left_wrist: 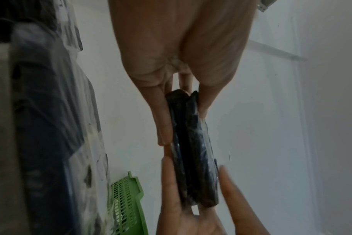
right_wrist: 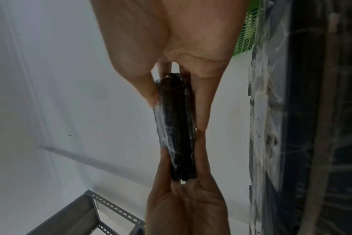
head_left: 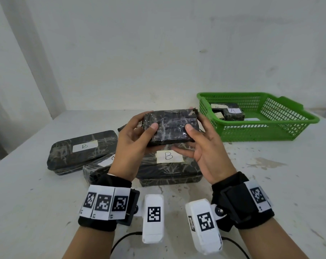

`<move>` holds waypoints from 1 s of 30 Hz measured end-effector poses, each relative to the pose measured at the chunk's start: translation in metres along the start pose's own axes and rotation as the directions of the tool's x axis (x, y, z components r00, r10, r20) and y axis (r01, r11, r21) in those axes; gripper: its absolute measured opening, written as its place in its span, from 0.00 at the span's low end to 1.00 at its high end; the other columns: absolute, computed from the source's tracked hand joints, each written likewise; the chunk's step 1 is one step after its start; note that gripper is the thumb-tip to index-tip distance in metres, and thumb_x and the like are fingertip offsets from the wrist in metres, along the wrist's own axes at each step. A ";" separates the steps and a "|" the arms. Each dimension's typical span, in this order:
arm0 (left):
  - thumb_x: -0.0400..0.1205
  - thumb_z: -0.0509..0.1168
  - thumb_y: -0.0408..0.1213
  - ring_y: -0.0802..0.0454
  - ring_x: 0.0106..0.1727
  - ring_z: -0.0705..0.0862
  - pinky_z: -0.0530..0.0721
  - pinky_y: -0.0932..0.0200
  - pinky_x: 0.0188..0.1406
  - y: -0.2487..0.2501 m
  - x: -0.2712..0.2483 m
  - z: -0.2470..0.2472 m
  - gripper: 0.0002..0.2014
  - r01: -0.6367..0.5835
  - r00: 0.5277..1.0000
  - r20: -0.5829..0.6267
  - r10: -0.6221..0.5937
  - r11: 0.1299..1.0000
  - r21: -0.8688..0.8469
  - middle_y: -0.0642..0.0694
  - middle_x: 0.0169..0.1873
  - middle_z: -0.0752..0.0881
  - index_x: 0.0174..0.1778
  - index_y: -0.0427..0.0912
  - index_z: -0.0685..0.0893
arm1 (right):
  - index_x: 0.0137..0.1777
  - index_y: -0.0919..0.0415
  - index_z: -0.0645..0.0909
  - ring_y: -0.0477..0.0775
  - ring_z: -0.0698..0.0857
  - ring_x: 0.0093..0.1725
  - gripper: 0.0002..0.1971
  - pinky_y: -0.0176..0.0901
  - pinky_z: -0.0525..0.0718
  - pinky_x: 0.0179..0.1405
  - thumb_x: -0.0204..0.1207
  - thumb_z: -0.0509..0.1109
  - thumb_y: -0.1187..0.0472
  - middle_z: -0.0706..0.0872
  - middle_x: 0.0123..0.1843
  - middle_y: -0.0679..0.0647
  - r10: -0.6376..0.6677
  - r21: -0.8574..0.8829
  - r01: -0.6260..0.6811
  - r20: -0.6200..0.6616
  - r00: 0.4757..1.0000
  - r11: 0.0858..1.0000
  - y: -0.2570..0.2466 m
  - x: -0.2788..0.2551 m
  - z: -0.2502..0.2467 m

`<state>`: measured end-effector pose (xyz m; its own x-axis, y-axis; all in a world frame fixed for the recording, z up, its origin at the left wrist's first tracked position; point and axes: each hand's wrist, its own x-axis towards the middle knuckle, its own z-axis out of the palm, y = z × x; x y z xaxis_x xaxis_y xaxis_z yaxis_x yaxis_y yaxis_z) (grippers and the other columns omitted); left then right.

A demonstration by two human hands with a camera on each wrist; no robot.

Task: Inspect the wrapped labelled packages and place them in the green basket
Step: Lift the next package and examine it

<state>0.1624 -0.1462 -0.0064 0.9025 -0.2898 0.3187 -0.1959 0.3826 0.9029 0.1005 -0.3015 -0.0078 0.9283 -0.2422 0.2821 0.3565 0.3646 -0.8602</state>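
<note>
Both hands hold one small package [head_left: 169, 126] wrapped in black plastic and clear tape, lifted above the table. My left hand [head_left: 149, 122] grips its left end, thumb on the near face. My right hand [head_left: 193, 129] grips the right end the same way. No label shows on the face toward me. In the left wrist view the package [left_wrist: 191, 151] is edge-on between my left hand [left_wrist: 183, 125] and right hand [left_wrist: 191, 214]. The right wrist view shows the package [right_wrist: 177, 130] likewise. The green basket [head_left: 267, 122] stands at the right with a package labelled A [head_left: 231, 113] inside.
Below my hands lie a large package labelled B [head_left: 169, 169], another B package [head_left: 81, 150] to the left, and a third [head_left: 96, 169] partly hidden by my wrist. The white table [head_left: 270, 184] meets a wall behind. A grey metal shelf frame [right_wrist: 86, 211] stands nearby.
</note>
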 end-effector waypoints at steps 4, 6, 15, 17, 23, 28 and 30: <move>0.83 0.65 0.29 0.52 0.47 0.91 0.92 0.52 0.40 -0.001 -0.002 0.000 0.10 -0.007 0.997 0.082 0.006 1.000 0.014 0.48 0.42 0.92 0.59 0.43 0.80 | 0.70 0.45 0.79 0.58 0.86 0.66 0.24 0.59 0.91 0.47 0.72 0.70 0.46 0.84 0.70 0.52 -0.002 -0.058 -0.001 -0.055 0.998 0.998 -0.001 0.001 -0.001; 0.81 0.67 0.34 0.53 0.45 0.90 0.91 0.52 0.40 -0.001 -0.003 0.002 0.09 -0.001 0.993 0.119 -0.003 1.000 0.031 0.51 0.40 0.91 0.55 0.46 0.80 | 0.66 0.52 0.82 0.58 0.89 0.61 0.19 0.54 0.92 0.42 0.76 0.68 0.51 0.90 0.62 0.52 -0.055 -0.098 0.045 -0.103 0.993 0.994 0.000 0.002 -0.004; 0.85 0.64 0.37 0.43 0.55 0.91 0.91 0.51 0.38 -0.004 -0.003 0.002 0.05 -0.017 0.995 0.097 0.008 0.995 0.098 0.43 0.51 0.89 0.54 0.43 0.82 | 0.58 0.53 0.83 0.57 0.91 0.56 0.18 0.57 0.92 0.41 0.74 0.67 0.44 0.92 0.55 0.52 -0.045 -0.155 0.033 -0.072 0.996 0.987 -0.001 0.000 -0.004; 0.85 0.64 0.38 0.42 0.56 0.90 0.92 0.48 0.40 -0.005 -0.001 0.001 0.04 -0.020 0.994 0.108 0.008 0.994 0.112 0.42 0.51 0.89 0.52 0.44 0.82 | 0.60 0.53 0.82 0.56 0.91 0.57 0.24 0.59 0.92 0.43 0.72 0.65 0.38 0.91 0.58 0.53 -0.036 -0.183 0.022 -0.076 0.996 0.983 -0.003 -0.001 -0.002; 0.83 0.65 0.51 0.47 0.53 0.90 0.91 0.45 0.43 -0.002 -0.006 0.004 0.13 -0.009 0.982 0.190 -0.018 0.990 0.139 0.47 0.48 0.88 0.51 0.45 0.81 | 0.48 0.57 0.82 0.62 0.92 0.51 0.10 0.57 0.92 0.38 0.82 0.66 0.50 0.92 0.48 0.59 -0.168 -0.248 0.118 -0.190 0.967 0.961 0.003 0.001 -0.004; 0.82 0.63 0.46 0.45 0.48 0.87 0.88 0.34 0.52 -0.003 -0.003 0.003 0.08 -0.118 0.986 0.140 0.091 0.974 0.195 0.47 0.41 0.86 0.45 0.45 0.83 | 0.42 0.54 0.80 0.59 0.92 0.48 0.10 0.54 0.92 0.38 0.83 0.65 0.52 0.92 0.44 0.55 -0.165 -0.275 0.116 -0.161 0.973 0.954 0.006 -0.001 -0.002; 0.83 0.63 0.47 0.44 0.49 0.86 0.85 0.27 0.57 -0.004 -0.002 0.001 0.08 -0.117 0.985 0.153 0.085 0.970 0.214 0.49 0.41 0.87 0.43 0.49 0.84 | 0.49 0.56 0.82 0.56 0.92 0.49 0.18 0.51 0.91 0.34 0.79 0.63 0.42 0.93 0.47 0.52 -0.105 -0.246 0.067 -0.145 0.984 0.967 0.001 -0.003 0.001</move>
<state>0.1606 -0.1480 -0.0102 0.8133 -0.3870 0.4344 -0.3776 0.2168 0.9002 0.0981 -0.2990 -0.0091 0.8605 -0.4070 0.3066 0.3814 0.1155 -0.9172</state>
